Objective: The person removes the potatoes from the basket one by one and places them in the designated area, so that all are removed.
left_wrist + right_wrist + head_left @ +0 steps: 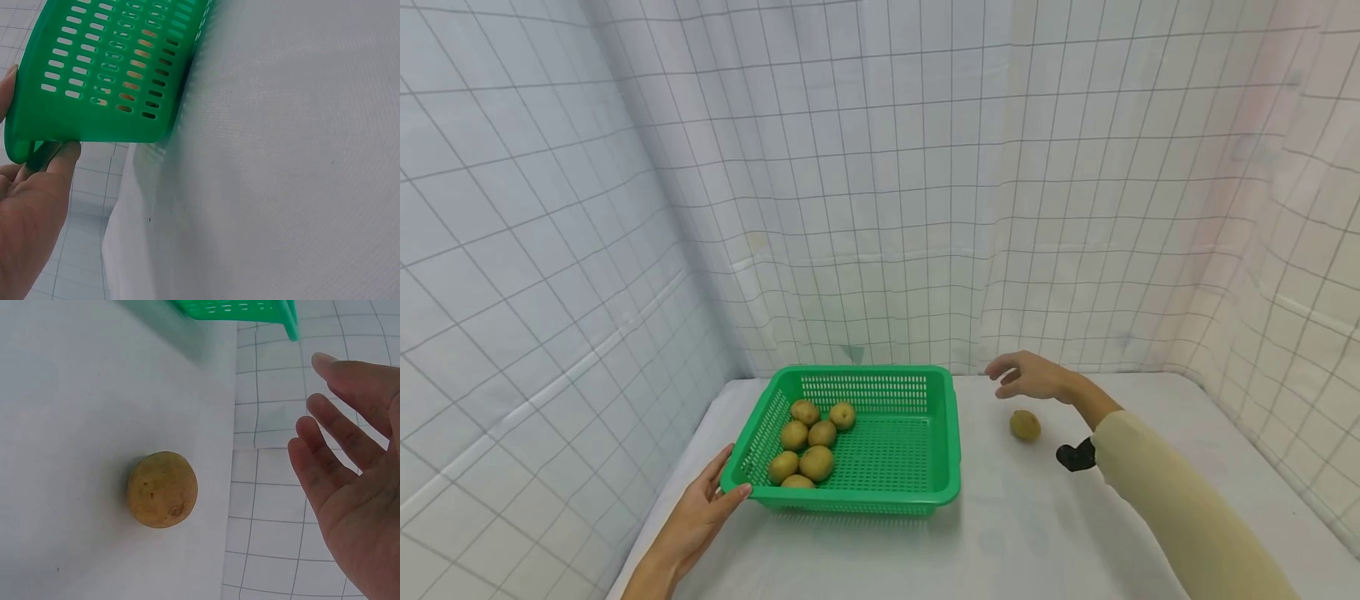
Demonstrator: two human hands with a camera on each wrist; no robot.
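Observation:
A green plastic basket (943, 433) with slotted walls stands on the table, and several potatoes (817, 463) lie in its left half. My left hand (696, 512) grips the basket's near left corner, thumb on top of the rim and fingers around the outside; the left wrist view shows fingertips under the rim. To the right of the basket, a single potato (162, 490) lies on the white tabletop. My right hand (1028, 377) hovers above and beyond that potato, fingers loosely bent and apart, with nothing held.
White cloth walls with a grid pattern (880, 208) enclose the table (1000, 533) at the back and both sides. A small black object (1077, 456) shows beside the right sleeve (1180, 508), partly covered by it.

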